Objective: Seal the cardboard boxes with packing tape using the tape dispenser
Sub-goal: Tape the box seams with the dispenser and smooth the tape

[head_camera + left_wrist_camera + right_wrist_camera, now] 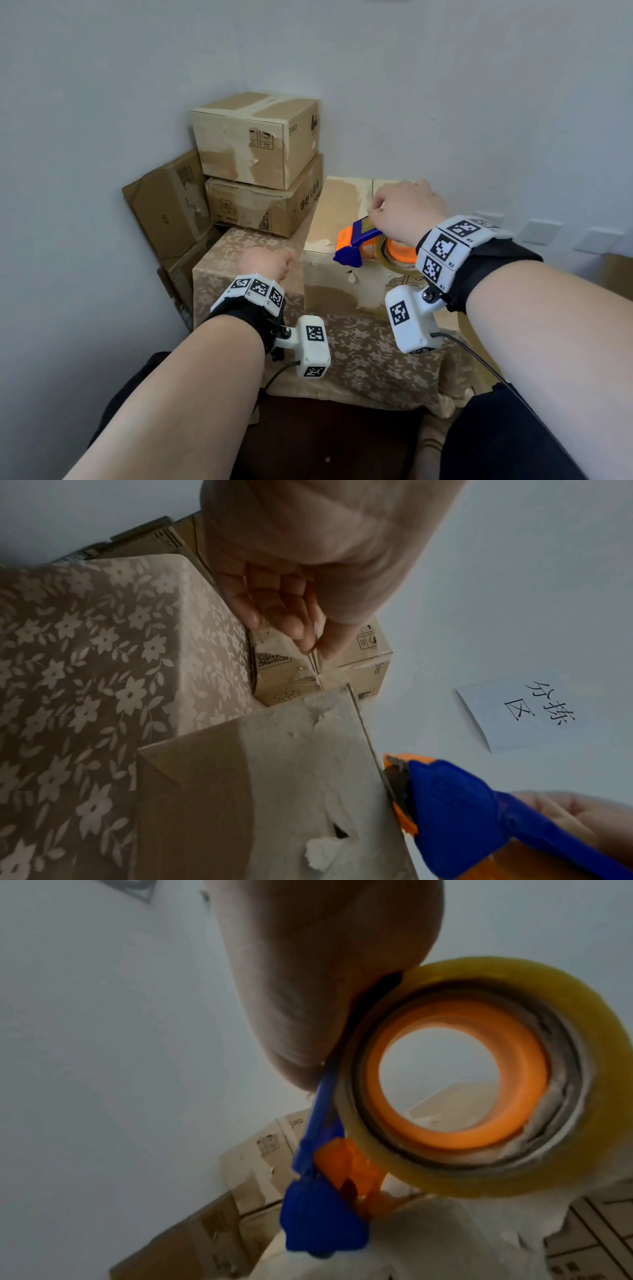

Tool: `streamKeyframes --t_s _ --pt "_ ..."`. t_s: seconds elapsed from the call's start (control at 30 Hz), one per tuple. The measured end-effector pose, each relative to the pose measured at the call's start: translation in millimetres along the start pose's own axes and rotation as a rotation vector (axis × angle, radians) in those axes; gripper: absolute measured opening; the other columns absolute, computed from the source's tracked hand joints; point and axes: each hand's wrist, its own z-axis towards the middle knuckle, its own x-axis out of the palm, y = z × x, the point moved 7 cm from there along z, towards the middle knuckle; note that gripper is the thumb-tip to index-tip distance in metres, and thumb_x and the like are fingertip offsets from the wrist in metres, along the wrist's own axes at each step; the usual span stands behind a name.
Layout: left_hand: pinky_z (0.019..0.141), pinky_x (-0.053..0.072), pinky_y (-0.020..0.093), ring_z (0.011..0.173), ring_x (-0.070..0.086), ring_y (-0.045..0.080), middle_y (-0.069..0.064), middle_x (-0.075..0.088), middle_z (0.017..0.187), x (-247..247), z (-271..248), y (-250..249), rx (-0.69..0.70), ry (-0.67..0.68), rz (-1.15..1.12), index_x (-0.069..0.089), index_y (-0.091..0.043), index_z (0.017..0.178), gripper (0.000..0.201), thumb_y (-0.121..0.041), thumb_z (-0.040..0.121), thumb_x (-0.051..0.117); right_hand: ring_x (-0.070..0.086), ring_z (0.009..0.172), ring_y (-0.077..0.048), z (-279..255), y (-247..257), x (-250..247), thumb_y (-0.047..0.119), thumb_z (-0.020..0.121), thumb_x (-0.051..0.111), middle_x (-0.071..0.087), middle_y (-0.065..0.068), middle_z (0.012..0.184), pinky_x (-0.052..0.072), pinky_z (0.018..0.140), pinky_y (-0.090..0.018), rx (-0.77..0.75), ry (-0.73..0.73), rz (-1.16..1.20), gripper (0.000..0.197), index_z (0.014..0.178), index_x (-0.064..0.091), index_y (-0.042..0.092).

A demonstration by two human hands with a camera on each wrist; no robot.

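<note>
A worn cardboard box (337,212) stands on a table under a floral cloth (359,353). My right hand (387,212) grips a blue and orange tape dispenser (359,245) over the box's near top edge, blue head pointing left. Its yellowish tape roll (479,1083) fills the right wrist view, and the blue head (318,1223) touches the box top. My left hand (269,263) hovers above the cloth just left of the box's front corner. Its fingers (284,615) are loosely curled, and I see nothing in them. The dispenser (462,804) sits at the box edge (257,791).
Two closed boxes are stacked at the back left, one (253,137) on the other (263,209). More cardboard (168,205) leans against the wall beside the table. A paper sign (524,712) hangs on the wall. Wall sockets (541,231) are at the right.
</note>
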Motion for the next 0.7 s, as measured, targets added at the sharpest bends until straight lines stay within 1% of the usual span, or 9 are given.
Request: streamKeyframes --t_s 0.03,0.13,0.23,0.27,0.33,0.4,0.47,0.57,0.7 --pt "0.048 0.035 0.026 0.045 0.041 0.016 0.002 0.050 0.056 2 1 2 -0.011 0.015 0.012 0.054 -0.008 0.068 0.021 -0.022 0.080 0.063 0.045 0.113 -0.028 -2 7 1 0.023 0.091 0.040 0.058 -0.004 0.114 0.037 0.096 -0.043 -0.026 0.005 -0.061 0.027 0.107 0.061 0.028" --pt "0.056 0.039 0.030 0.051 0.045 0.021 0.004 0.053 0.059 3 3 4 0.000 0.037 0.036 0.057 -0.007 0.066 0.024 -0.026 0.078 0.065 0.046 0.111 -0.029 -7 26 6 0.011 0.090 0.042 0.057 -0.006 0.116 0.032 0.092 -0.039 -0.112 -0.007 -0.204 0.034 0.115 0.059 0.026" --pt "0.053 0.036 0.029 0.047 0.042 0.018 0.003 0.051 0.055 3 -1 6 -0.015 0.070 -0.025 0.055 -0.008 0.060 0.025 -0.020 0.080 0.065 0.048 0.108 -0.027 -13 38 8 0.005 0.090 0.040 0.060 -0.005 0.114 0.031 0.092 -0.036 -0.165 -0.021 -0.204 0.039 0.118 0.058 0.025" --pt "0.053 0.036 0.029 0.046 0.042 0.018 0.003 0.051 0.054 5 -1 6 -0.013 0.074 -0.025 0.055 -0.008 0.058 0.027 -0.020 0.081 0.065 0.049 0.106 -0.026 -14 39 10 0.009 0.091 0.039 0.061 -0.004 0.112 0.031 0.096 -0.038 -0.183 -0.025 -0.217 0.036 0.117 0.058 0.025" --pt "0.051 0.037 0.027 0.043 0.043 0.017 0.003 0.054 0.052 5 -1 9 -0.013 0.081 -0.045 0.058 -0.008 0.058 0.027 -0.021 0.079 0.067 0.054 0.102 -0.026 -14 44 16 0.030 0.096 0.033 0.063 -0.004 0.109 0.031 0.100 -0.043 -0.226 -0.031 -0.290 0.033 0.117 0.059 0.026" --pt "0.046 0.036 0.024 0.039 0.043 0.015 0.002 0.054 0.051 9 -1 11 -0.024 0.102 -0.076 0.059 -0.008 0.061 0.022 -0.022 0.077 0.067 0.054 0.105 -0.026 -13 43 22 0.060 0.093 0.026 0.062 -0.003 0.114 0.031 0.099 -0.046 -0.242 -0.016 -0.405 0.050 0.123 0.054 0.032" --pt "0.046 0.034 0.023 0.038 0.040 0.014 0.000 0.052 0.049 14 -3 14 -0.041 0.146 -0.113 0.057 -0.011 0.059 0.024 -0.023 0.078 0.066 0.049 0.115 -0.026 -14 45 30 0.078 0.083 0.029 0.057 -0.003 0.123 0.031 0.098 -0.048 -0.295 0.024 -0.560 0.066 0.133 0.044 0.039" --pt "0.048 0.036 0.023 0.040 0.042 0.015 0.001 0.053 0.048 14 -6 15 -0.023 0.145 -0.183 0.058 -0.009 0.053 0.029 -0.020 0.079 0.068 0.041 0.125 -0.026 -14 52 40 0.074 0.083 0.040 0.047 -0.003 0.136 0.027 0.105 -0.052 -0.393 0.104 -0.703 0.070 0.144 0.027 0.042" --pt "0.053 0.038 0.026 0.043 0.044 0.017 -0.001 0.054 0.043 19 -8 17 -0.038 0.190 -0.204 0.060 -0.011 0.050 0.030 -0.023 0.076 0.070 0.040 0.128 -0.026 -14 65 51 0.063 0.085 0.052 0.040 -0.001 0.141 0.028 0.109 -0.051 -0.477 0.196 -0.742 0.073 0.147 0.017 0.046"
